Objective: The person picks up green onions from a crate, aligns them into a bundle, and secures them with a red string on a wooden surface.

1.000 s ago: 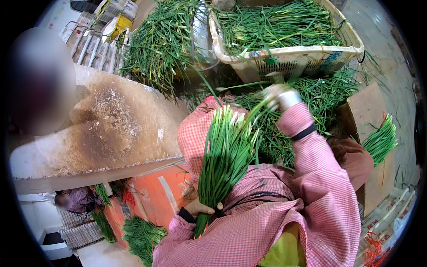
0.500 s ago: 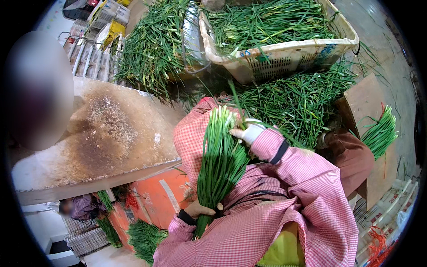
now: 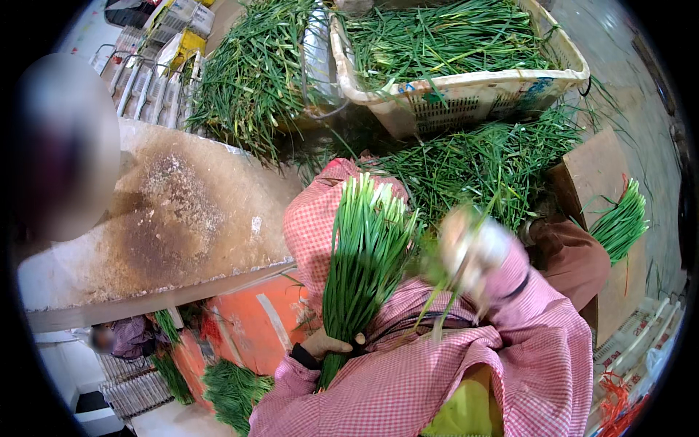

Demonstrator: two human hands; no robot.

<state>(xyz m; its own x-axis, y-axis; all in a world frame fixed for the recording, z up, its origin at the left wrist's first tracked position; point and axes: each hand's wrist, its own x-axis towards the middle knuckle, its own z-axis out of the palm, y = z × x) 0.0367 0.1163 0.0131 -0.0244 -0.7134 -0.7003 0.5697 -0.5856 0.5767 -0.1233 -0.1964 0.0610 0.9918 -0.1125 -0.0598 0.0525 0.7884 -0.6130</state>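
A thick bunch of green chives [image 3: 364, 262] lies across my lap, its pale stem ends pointing away from me. My left hand [image 3: 326, 344], gloved, is closed around the leafy lower part of that bunch. To the right of it, my right hand [image 3: 473, 251] is smeared by motion and stands apart from the bunch. Several loose chive leaves [image 3: 439, 302] stick out above and below this right hand, which appears to grip them; its fingers do not show clearly.
Ahead stands a cream plastic crate [image 3: 466, 87] full of chives, with a loose heap [image 3: 488, 164] below it. More chives [image 3: 251, 80] are piled at the far left. A stained board [image 3: 240, 211] lies left. A tied bunch [image 3: 619, 222] rests on cardboard [image 3: 593, 164] at right.
My right hand has left the stem end of the bunch and swung right and toward me, with loose leaves in it. My left hand keeps its hold on the bunch.
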